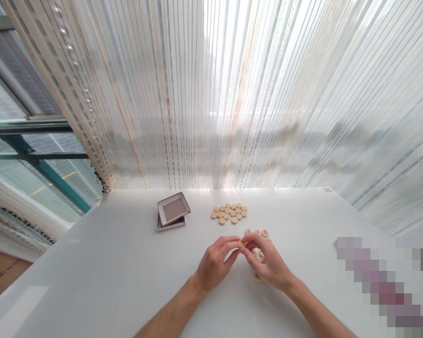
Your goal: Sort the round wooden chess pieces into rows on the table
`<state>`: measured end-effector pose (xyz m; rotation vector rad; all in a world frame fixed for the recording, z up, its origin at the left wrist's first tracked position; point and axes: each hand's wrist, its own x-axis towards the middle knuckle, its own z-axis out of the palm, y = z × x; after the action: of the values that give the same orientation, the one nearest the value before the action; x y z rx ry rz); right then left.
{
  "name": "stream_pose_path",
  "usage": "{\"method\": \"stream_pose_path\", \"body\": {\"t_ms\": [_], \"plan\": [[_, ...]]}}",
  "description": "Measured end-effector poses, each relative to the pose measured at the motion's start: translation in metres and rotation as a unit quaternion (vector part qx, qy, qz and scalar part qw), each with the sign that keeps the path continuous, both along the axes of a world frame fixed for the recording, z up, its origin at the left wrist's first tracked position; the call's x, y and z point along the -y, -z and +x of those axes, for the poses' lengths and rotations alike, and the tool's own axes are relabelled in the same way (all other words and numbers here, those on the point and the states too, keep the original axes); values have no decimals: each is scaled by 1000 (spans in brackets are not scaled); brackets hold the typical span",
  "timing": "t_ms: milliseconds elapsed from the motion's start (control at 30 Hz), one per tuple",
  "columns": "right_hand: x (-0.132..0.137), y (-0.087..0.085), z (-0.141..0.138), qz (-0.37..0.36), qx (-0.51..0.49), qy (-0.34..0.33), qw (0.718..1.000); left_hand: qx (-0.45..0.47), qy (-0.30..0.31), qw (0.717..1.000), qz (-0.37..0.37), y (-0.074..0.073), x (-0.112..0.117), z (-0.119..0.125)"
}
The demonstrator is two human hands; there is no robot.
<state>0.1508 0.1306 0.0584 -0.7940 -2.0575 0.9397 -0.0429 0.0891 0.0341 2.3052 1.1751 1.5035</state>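
Between the fingertips of my left hand (216,260) and my right hand (270,260) is a round wooden Chinese chess piece (242,244), pinched by both and held on edge above the table. Around and under my right hand lie several face-up pieces with black or red characters, among them a red-marked piece (265,233) beyond the knuckles and a black-marked piece (257,276) below the palm. My right hand hides part of this group. Farther back, a cluster of blank-looking pieces (227,211) lies on the table.
An open box (171,226) stands at the back left, with its lid (182,201) tilted on top. The white table (109,272) reaches to a sheer striped curtain (197,117). A window is at the left, a cardboard box (3,277) at lower left. A pixelated patch covers the right side.
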Motion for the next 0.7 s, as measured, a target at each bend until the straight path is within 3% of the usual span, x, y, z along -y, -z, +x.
{"method": "stream_pose_path", "body": {"t_ms": [300, 700], "plan": [[0, 1, -2, 40, 47, -8, 998, -2, -13, 1000, -25, 2, 0, -2], [-1, 3, -1, 22, 14, -6, 1000, 10, -5, 1000, -29, 1, 0, 0]]}}
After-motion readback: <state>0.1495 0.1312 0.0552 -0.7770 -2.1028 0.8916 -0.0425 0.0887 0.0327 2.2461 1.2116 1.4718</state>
